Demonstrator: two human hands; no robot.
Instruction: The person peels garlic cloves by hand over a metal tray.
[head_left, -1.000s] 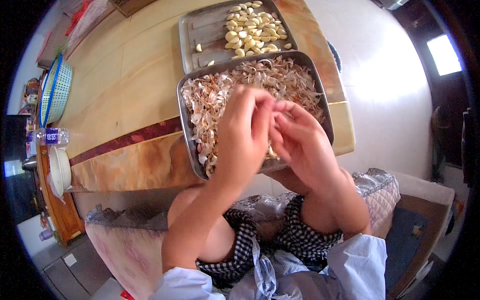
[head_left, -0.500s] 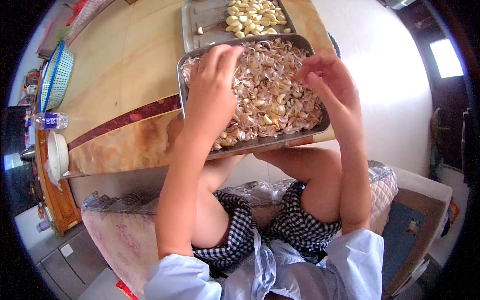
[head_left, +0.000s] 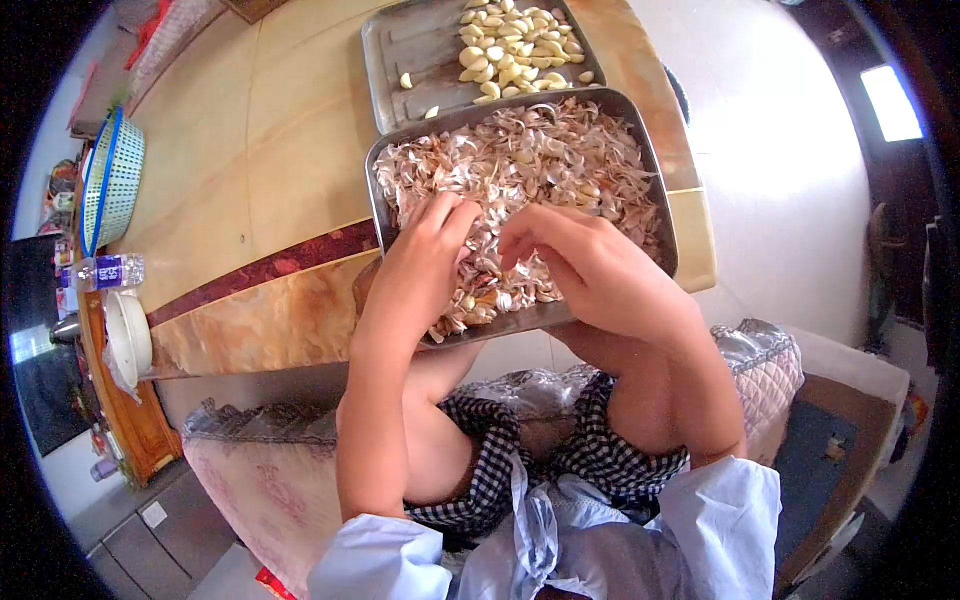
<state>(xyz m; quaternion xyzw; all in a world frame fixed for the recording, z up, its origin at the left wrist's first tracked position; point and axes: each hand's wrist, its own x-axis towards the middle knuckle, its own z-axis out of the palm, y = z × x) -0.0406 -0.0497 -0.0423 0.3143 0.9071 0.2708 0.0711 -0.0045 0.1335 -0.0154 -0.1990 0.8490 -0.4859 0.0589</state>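
A metal tray (head_left: pixel 663 215) full of garlic skins (head_left: pixel 560 150) lies at the table's front edge. Over its left front part is my left hand (head_left: pixel 425 250), its fingers bent down into the skins, the tips partly hidden. My right hand (head_left: pixel 590 262) is just to the right, fingers curled and pointing at the left hand, with a gap between the two. Whether either hand pinches a clove cannot be made out. Behind, a second metal tray (head_left: pixel 415 45) holds peeled garlic cloves (head_left: pixel 510 45), most of them toward its right side.
At the table's left stands a blue-rimmed basket (head_left: pixel 122 180). Below it are a plastic bottle (head_left: pixel 105 271) and a white bowl (head_left: pixel 130 335). The marble-patterned table (head_left: pixel 300 130) extends left of the trays. A quilted seat cover (head_left: pixel 260 490) is below the table edge.
Half a second ago my hands were wide apart over the tray's two sides. They have come closer together over its front part. The view has shifted slightly.
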